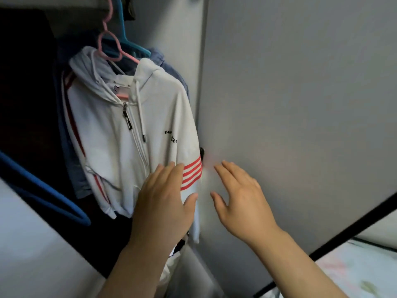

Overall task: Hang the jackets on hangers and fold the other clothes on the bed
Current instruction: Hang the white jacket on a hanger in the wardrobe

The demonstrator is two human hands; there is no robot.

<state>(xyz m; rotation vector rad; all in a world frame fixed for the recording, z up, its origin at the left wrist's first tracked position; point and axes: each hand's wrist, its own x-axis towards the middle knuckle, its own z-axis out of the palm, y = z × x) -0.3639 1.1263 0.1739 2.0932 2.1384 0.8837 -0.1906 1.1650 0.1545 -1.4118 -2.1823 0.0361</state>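
Observation:
A white hooded zip jacket (120,136) with red sleeve stripes hangs on a pink hanger (108,43) inside a wardrobe. My left hand (165,201) lies in front of the jacket's lower part by the striped sleeve, fingers straight and spread, holding nothing. My right hand (238,196) is a little to the right, fingers straight, in front of the grey wardrobe panel (290,104); whether it touches the panel I cannot tell. A blue denim garment (171,69) hangs behind the white jacket on a teal hanger (129,39).
A bare blue hanger (43,188) juts in at the lower left. Dark clothes fill the wardrobe's left side (25,93). A bed with a pale patterned sheet (354,269) shows at the bottom right, past a black frame bar (352,229).

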